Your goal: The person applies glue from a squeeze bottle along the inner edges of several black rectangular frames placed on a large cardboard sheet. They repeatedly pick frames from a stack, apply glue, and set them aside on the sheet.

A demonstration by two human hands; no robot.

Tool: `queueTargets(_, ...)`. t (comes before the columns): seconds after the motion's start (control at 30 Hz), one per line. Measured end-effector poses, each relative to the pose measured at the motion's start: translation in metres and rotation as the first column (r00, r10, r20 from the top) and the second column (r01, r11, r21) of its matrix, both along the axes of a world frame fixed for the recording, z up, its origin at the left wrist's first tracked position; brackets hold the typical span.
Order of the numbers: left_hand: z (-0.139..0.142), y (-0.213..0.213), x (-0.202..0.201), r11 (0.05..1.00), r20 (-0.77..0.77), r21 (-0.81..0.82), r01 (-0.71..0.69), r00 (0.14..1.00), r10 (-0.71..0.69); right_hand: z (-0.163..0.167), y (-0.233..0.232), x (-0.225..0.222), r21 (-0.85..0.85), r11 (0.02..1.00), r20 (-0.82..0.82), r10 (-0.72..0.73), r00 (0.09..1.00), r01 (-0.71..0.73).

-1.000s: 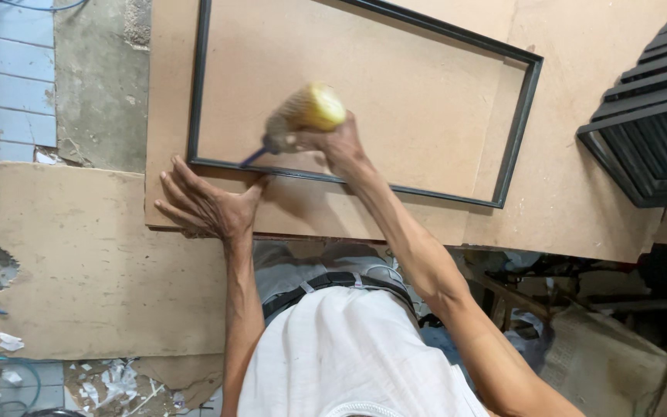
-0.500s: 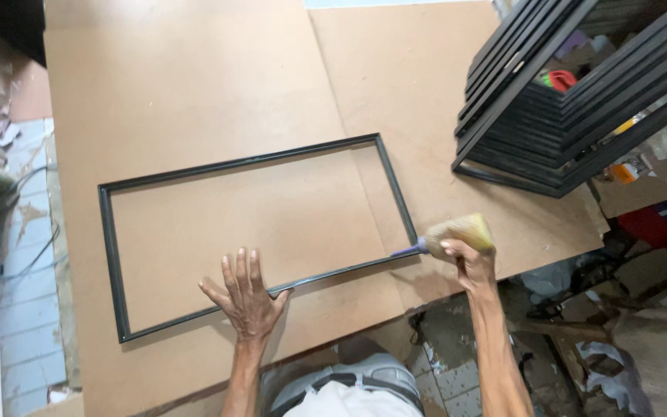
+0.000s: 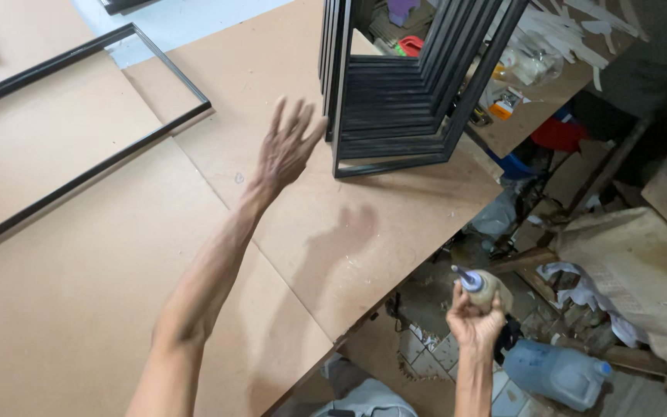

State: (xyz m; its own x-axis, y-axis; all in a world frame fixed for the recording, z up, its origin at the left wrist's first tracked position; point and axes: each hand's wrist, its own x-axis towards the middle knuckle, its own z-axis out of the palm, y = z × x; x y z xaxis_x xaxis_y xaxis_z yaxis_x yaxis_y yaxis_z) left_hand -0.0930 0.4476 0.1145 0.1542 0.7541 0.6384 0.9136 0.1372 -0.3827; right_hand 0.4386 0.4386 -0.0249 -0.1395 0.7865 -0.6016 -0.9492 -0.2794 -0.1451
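Left hand (image 3: 289, 147) is open, fingers spread, near the frame stack (image 3: 395, 93). Right hand (image 3: 472, 324) grips a glue bottle (image 3: 484, 287) beyond the board (image 3: 117, 270) edge.

The left arm stretches forward and up, bare to the elbow. The left hand (image 3: 287, 147) is open in the air, palm down, fingers spread and touching nothing. The right hand (image 3: 472, 320) is low and close to the body, forearm upright, fingers curled tight into a fist-like grip.
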Motion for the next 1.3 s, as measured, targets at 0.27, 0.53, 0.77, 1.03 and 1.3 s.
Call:
queueTargets(0.27,0.116,0.104,0.003,0.941,-0.656,-0.338,0.009,0.715,-0.242,-0.009,0.007,0.071,0.221,0.965,0.125,-0.173,0.977,0.142)
queueTargets(0.53,0.102,-0.025,0.005,0.881,-0.490,-0.386,0.275,0.748,-0.448,0.044,0.060,0.070,0.460,0.883,0.060,-0.141,0.988,0.098)
queueTargets(0.77,0.019,-0.312,0.056,0.796,-0.178,-0.560,0.230,0.905,-0.387,0.113,0.033,-0.004,0.633,0.753,0.063,0.177,0.982,-0.177)
queueTargets(1.03,-0.068,-0.437,0.118,0.959,0.552,-0.281,-0.035,0.812,0.191,0.180,-0.042,-0.199,0.449,0.768,0.118,0.456,0.882,-0.457)
queueTargets(1.3,-0.122,-0.502,0.115,0.906,0.675,-0.149,-0.397,0.628,0.387,0.178,-0.181,-0.372,0.343,0.443,0.182,0.834,0.521,-0.828)
